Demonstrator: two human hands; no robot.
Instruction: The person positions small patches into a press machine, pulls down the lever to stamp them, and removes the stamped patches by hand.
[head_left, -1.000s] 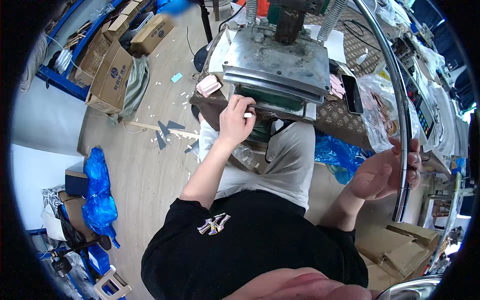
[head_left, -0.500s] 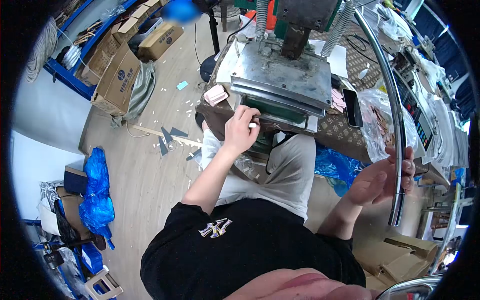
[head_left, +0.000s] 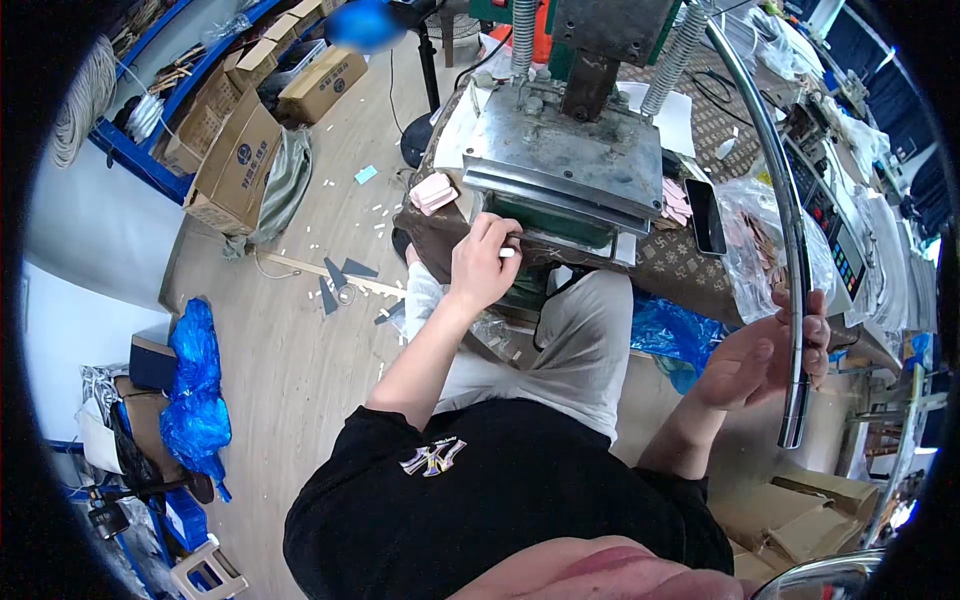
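Note:
My left hand [head_left: 484, 262] is at the front edge of a hand press [head_left: 565, 150], below its metal plate. Its fingers are closed, with a small white piece [head_left: 507, 252] sticking out between them; the fingertips are partly hidden. Over on the right, my right hand [head_left: 750, 362] is curled loosely around the lower part of the long chrome lever [head_left: 791, 270], fingertips showing past its far side. Left of the press sits a stack of pink pieces [head_left: 433, 193]. More pink pieces [head_left: 676, 203] lie to its right, next to a black phone [head_left: 706, 217].
The press stands on a table with a brown patterned cloth [head_left: 690, 262]. A clear plastic bag [head_left: 755, 235] and a keypad device [head_left: 843, 255] are farther right. Cardboard boxes [head_left: 232, 165] stand at the left, and small scraps litter the floor [head_left: 300, 380]. A blue bag [head_left: 195, 390] is at far left.
Almost nothing differs. The lever's lower end and my right hand have shifted very slightly; my left hand stays at the press edge with the white piece.

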